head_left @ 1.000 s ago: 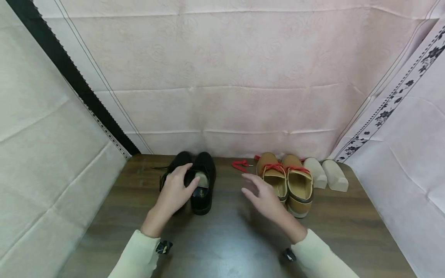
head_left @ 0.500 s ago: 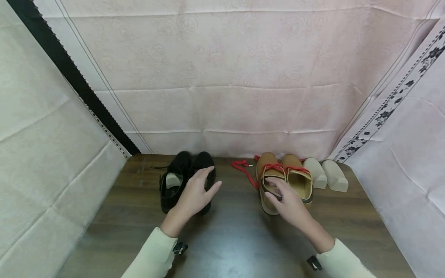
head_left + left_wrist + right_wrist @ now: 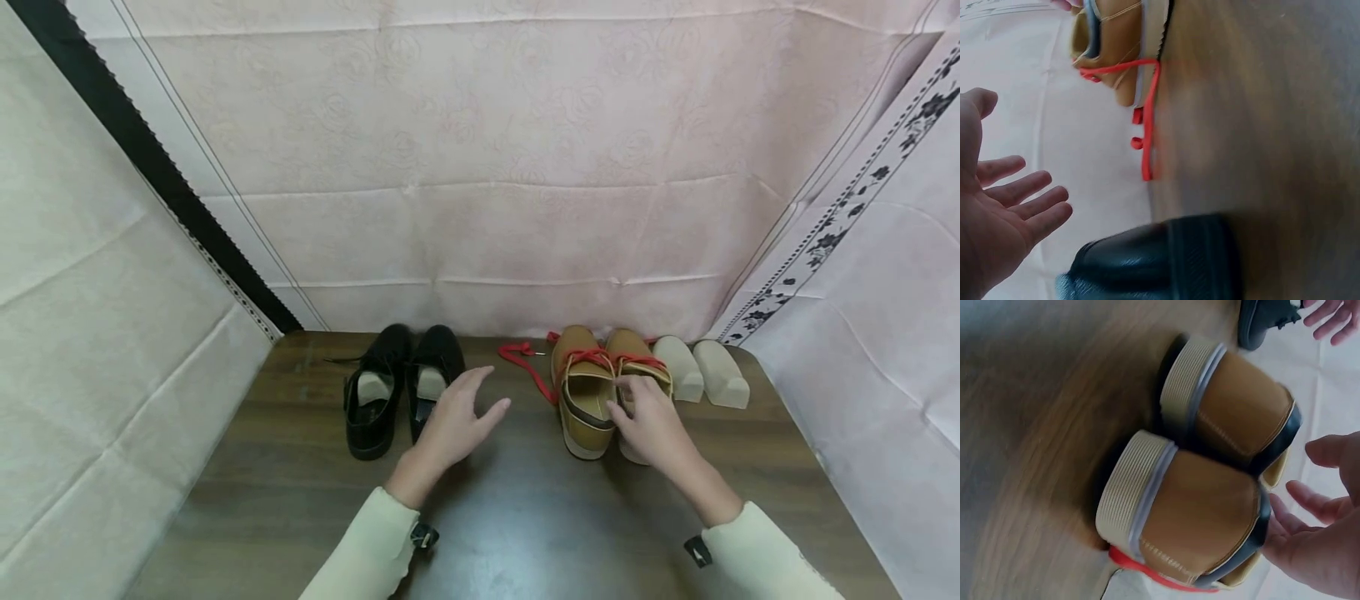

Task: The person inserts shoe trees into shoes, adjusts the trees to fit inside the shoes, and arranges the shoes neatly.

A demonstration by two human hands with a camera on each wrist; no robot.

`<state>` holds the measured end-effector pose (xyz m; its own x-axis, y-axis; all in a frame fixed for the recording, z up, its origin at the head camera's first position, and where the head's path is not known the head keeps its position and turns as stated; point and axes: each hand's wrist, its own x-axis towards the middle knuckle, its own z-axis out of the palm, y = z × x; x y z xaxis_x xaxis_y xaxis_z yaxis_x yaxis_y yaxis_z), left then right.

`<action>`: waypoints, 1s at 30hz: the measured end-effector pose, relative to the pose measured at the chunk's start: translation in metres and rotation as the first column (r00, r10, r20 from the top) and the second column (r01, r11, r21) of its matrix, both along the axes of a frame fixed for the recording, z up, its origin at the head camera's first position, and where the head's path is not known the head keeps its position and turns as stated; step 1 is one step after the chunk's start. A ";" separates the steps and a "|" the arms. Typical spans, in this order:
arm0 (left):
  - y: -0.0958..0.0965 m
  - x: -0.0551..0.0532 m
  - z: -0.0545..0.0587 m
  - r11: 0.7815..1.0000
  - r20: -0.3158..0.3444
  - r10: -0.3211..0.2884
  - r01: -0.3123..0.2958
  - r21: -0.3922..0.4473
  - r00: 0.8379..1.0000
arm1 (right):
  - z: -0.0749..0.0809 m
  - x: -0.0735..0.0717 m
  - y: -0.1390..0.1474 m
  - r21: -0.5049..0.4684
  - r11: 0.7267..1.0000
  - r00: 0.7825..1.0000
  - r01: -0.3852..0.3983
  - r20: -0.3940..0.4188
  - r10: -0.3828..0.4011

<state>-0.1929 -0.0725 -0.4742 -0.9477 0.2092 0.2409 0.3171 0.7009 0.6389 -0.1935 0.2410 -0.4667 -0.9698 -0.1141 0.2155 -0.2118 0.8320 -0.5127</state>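
Note:
My left hand (image 3: 452, 423) hovers over the heel end of the right black shoe (image 3: 437, 354), fingers spread and holding nothing. Beside it stands the left black shoe (image 3: 370, 433); a pale insert (image 3: 372, 387) shows inside, and a similar one in the right shoe. My right hand (image 3: 651, 421) is over the opening of the right tan shoe (image 3: 628, 346), with fingers bent loosely. In the right wrist view its fingertips lie close to that shoe's dark collar (image 3: 1250, 540); contact cannot be told. The left tan shoe (image 3: 585, 437) stands alongside, with red laces (image 3: 588, 357).
Two cream rounded blocks (image 3: 722, 375) stand right of the tan shoes. A loose red lace (image 3: 528, 367) lies on the wooden surface (image 3: 510, 517) between the pairs. Pale cloth (image 3: 487, 233) walls rise at the back and both sides.
Both hands have moved to the right: the left from the left black shoe to the right one and past it, the right from beside the left tan shoe, across it, to the right one.

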 end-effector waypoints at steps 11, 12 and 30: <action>0.027 -0.007 -0.022 1.000 0.092 -0.021 0.019 0.015 0.996 | -0.005 -0.023 0.011 0.035 0.999 0.987 0.012 0.158 -0.018; 0.029 -0.009 -0.023 1.000 0.106 -0.024 0.021 0.022 0.994 | -0.005 -0.025 0.012 0.038 0.999 0.984 0.011 0.175 -0.018; 0.055 -0.028 -0.036 0.988 0.247 -0.036 -0.002 0.152 0.968 | 0.000 -0.030 0.011 0.040 0.999 0.972 -0.034 0.234 0.024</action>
<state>-0.2208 -0.0171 -0.5105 -0.9782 0.2057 0.0280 0.1463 0.5872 0.7961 -0.2234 0.2521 -0.4671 -0.9889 -0.1471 -0.0220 -0.1150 0.8498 -0.5144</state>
